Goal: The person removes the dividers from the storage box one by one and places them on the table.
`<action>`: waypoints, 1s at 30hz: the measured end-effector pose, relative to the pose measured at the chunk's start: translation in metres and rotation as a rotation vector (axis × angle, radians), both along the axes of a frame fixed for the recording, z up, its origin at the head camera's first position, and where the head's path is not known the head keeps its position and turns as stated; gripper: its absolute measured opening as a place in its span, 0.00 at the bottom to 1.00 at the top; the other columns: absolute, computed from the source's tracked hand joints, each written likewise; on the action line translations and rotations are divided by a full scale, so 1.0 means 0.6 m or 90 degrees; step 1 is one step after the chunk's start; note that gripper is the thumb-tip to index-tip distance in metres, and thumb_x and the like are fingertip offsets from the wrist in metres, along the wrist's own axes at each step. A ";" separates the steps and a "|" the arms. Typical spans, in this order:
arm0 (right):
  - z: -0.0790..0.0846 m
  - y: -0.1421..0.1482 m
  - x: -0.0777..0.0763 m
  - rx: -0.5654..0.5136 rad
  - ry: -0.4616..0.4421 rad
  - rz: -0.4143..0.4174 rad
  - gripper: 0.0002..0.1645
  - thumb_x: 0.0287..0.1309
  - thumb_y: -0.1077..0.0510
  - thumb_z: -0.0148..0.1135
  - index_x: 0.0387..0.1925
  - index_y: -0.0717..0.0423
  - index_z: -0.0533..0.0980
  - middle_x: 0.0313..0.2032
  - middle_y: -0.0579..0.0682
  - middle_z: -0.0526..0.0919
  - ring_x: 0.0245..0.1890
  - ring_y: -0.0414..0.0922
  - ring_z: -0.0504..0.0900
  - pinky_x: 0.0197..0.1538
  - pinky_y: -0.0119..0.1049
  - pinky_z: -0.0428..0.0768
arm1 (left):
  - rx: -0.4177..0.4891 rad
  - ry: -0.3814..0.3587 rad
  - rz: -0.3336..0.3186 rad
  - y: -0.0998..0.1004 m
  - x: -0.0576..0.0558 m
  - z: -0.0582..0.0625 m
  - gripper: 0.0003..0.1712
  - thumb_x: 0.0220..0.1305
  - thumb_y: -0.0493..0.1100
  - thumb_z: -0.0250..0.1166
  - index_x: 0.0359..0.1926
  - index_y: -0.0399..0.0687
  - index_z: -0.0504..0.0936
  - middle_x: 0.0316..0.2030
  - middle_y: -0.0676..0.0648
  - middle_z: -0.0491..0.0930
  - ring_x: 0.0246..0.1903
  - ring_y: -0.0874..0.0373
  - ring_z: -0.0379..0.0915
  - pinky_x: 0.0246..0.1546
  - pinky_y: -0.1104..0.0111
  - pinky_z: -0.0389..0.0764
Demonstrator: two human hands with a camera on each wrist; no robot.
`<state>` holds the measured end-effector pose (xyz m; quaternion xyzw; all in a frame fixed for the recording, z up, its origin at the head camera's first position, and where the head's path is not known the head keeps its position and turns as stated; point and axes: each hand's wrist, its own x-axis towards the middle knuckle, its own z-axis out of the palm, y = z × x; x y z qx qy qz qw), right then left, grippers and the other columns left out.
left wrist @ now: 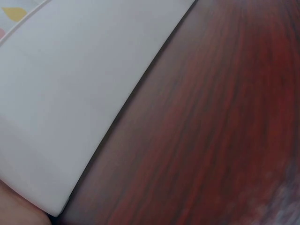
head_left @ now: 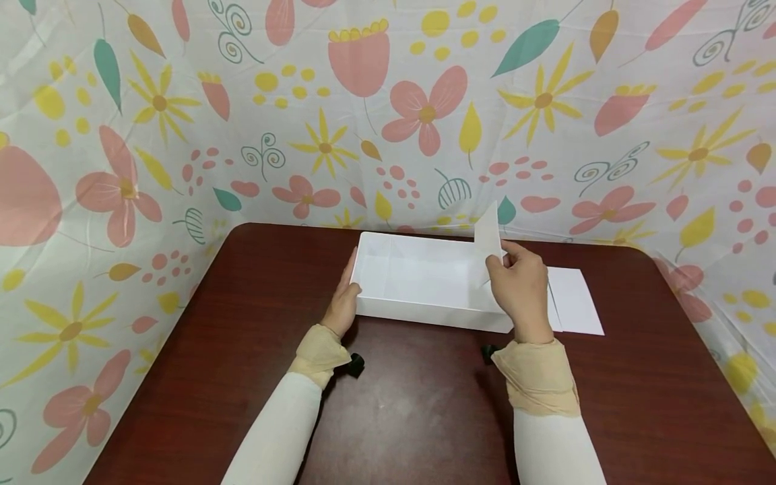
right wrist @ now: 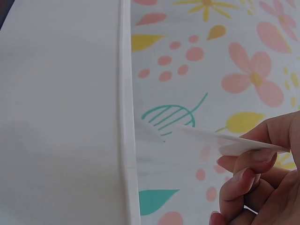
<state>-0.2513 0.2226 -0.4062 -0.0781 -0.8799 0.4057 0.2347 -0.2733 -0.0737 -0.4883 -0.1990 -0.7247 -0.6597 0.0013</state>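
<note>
A shallow white open-topped box (head_left: 424,318) sits on the table, and its long side wall (left wrist: 84,93) fills much of the left wrist view. My left hand (head_left: 342,306) holds the box at its left end, thumb at the near corner and fingers along the end wall. Only a bit of that hand (left wrist: 18,208) shows in the left wrist view. Over the box's right end my right hand (head_left: 524,289) pinches a thin white card (head_left: 488,236), which stands upright. In the right wrist view the thumb and fingers (right wrist: 255,161) grip the card's edge.
Flat white cards (head_left: 577,301) lie on the dark wooden table (head_left: 388,404), right of the box and partly behind my right hand. A flower-printed curtain (head_left: 339,168) hangs behind the table's far edge and along its sides.
</note>
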 end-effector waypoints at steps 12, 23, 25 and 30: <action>0.006 0.034 0.011 -0.011 -0.017 -0.022 0.19 0.57 0.57 0.55 0.47 0.57 0.83 0.23 0.53 0.78 0.23 0.45 0.72 0.22 0.35 0.68 | 0.002 -0.022 0.002 0.003 0.004 -0.003 0.44 0.59 0.27 0.35 0.76 0.48 0.37 0.75 0.41 0.35 0.71 0.53 0.30 0.69 0.45 0.38; 0.010 0.101 0.029 -0.011 -0.048 -0.079 0.18 0.60 0.47 0.58 0.41 0.57 0.82 0.20 0.46 0.76 0.22 0.44 0.71 0.23 0.36 0.66 | -0.003 -0.008 0.007 -0.001 0.002 0.001 0.45 0.58 0.25 0.35 0.76 0.48 0.37 0.75 0.42 0.36 0.71 0.53 0.30 0.69 0.48 0.38; 0.009 0.119 0.033 -0.007 -0.061 -0.097 0.20 0.60 0.45 0.58 0.41 0.56 0.82 0.19 0.41 0.75 0.22 0.42 0.71 0.24 0.36 0.67 | -0.001 -0.010 0.007 0.000 0.001 0.000 0.45 0.58 0.25 0.35 0.76 0.48 0.37 0.75 0.41 0.35 0.71 0.53 0.30 0.69 0.48 0.38; 0.011 0.163 0.044 -0.024 -0.095 -0.132 0.24 0.59 0.39 0.58 0.42 0.56 0.80 0.20 0.36 0.75 0.23 0.39 0.72 0.24 0.33 0.69 | 0.000 -0.010 0.003 0.001 0.001 0.000 0.44 0.59 0.25 0.35 0.76 0.49 0.37 0.75 0.39 0.35 0.71 0.51 0.30 0.69 0.47 0.38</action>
